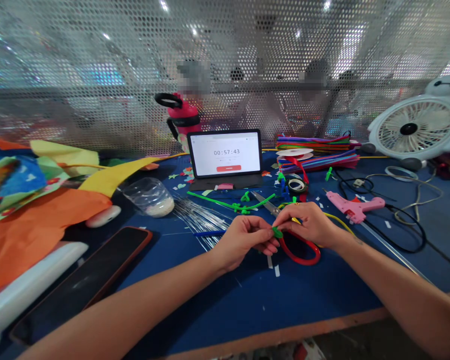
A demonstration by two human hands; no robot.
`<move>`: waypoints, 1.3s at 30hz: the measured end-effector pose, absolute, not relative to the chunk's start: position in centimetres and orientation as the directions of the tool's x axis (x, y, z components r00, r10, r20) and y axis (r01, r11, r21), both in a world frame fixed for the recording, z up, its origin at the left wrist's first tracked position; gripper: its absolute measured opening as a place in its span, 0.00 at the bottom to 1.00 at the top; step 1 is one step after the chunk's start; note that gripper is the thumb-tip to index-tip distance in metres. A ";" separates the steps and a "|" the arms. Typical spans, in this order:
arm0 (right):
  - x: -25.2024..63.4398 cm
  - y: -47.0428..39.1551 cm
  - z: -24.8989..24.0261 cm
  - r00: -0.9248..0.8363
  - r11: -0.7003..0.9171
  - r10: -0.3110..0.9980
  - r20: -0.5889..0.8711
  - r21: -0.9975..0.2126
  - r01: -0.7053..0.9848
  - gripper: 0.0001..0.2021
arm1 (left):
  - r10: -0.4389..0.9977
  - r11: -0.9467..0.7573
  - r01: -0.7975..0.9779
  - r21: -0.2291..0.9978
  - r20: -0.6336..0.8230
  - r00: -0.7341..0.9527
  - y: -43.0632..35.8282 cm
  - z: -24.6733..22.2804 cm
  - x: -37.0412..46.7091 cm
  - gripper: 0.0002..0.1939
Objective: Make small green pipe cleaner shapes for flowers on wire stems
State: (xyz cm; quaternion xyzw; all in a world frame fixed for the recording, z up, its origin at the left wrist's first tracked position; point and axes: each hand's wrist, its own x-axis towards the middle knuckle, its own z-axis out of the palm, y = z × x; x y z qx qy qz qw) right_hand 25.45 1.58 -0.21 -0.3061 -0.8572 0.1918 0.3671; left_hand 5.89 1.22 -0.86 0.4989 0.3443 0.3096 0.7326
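Left hand (243,239) and right hand (308,223): fingers closed on small green piece (277,232), by red-handled scissors (306,262) on counter (225,302). Two-sided pinch likely steadies it; scissors within easy reach.

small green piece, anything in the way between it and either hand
Nothing visible: the left hand and right hand both hold the small green piece. The red scissor handle lies close by, not between them.

Blue tabletop (247,305), 1 dark phone (86,280), 1 tablet (227,155) reading 00:57:43, 1 pink glue gun (355,207), silver strands (202,215)
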 end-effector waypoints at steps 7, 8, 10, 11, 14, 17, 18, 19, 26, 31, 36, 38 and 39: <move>25.5 1.7 -0.2 -0.553 0.767 0.640 0.533 -0.486 0.419 0.04 | 0.807 0.322 -0.113 0.940 -0.210 0.552 1.2 -1.0 6.0 0.12; 25.5 1.7 -0.2 -0.557 0.774 0.632 0.539 -0.469 0.426 0.04 | 0.808 0.328 -0.114 0.938 -0.216 0.549 1.2 -1.0 6.0 0.12; 25.5 1.7 -0.3 -0.561 0.787 0.617 0.552 -0.443 0.430 0.04 | 0.808 0.335 -0.114 0.935 -0.223 0.545 1.2 -1.0 6.0 0.12; 25.5 1.8 -0.4 -0.562 0.791 0.612 0.557 -0.435 0.429 0.04 | 0.809 0.336 -0.114 0.935 -0.225 0.543 1.2 -1.0 6.0 0.12; 25.4 1.8 -0.5 -0.559 0.794 0.608 0.563 -0.425 0.435 0.04 | 0.809 0.337 -0.116 0.934 -0.224 0.544 1.2 -0.9 6.0 0.12; 25.3 1.7 -0.6 -0.554 0.790 0.613 0.564 -0.418 0.448 0.04 | 0.810 0.334 -0.120 0.935 -0.219 0.544 1.2 -0.9 5.9 0.12; 25.3 1.7 -0.7 -0.553 0.787 0.616 0.560 -0.424 0.447 0.04 | 0.810 0.334 -0.122 0.935 -0.218 0.544 1.1 -0.9 6.0 0.12; 25.4 1.7 -0.7 -0.551 0.779 0.626 0.551 -0.443 0.443 0.04 | 0.810 0.336 -0.128 0.933 -0.217 0.544 1.1 -1.0 6.0 0.12; 26.0 2.2 -0.5 -0.433 0.562 0.804 0.408 -0.759 0.328 0.10 | 0.865 0.296 -0.244 0.924 -0.151 0.478 1.2 -1.3 6.3 0.11; 25.7 1.8 -0.4 -0.471 0.542 0.813 0.342 -0.739 0.400 0.10 | 0.901 0.234 -0.288 0.929 -0.096 0.423 1.1 -1.3 6.3 0.11; 25.4 1.6 -0.5 -0.473 0.511 0.817 0.329 -0.794 0.330 0.06 | 0.887 0.188 -0.251 0.949 -0.054 0.458 0.8 -1.4 6.3 0.08; 25.4 1.6 -0.5 -0.474 0.501 0.818 0.326 -0.810 0.306 0.05 | 0.891 0.147 -0.220 0.964 -0.033 0.453 0.7 -1.3 6.4 0.08; 25.4 1.6 -0.5 -0.479 0.492 0.817 0.320 -0.820 0.292 0.05 | 0.894 0.126 -0.201 0.971 -0.023 0.447 0.7 -1.3 6.4 0.08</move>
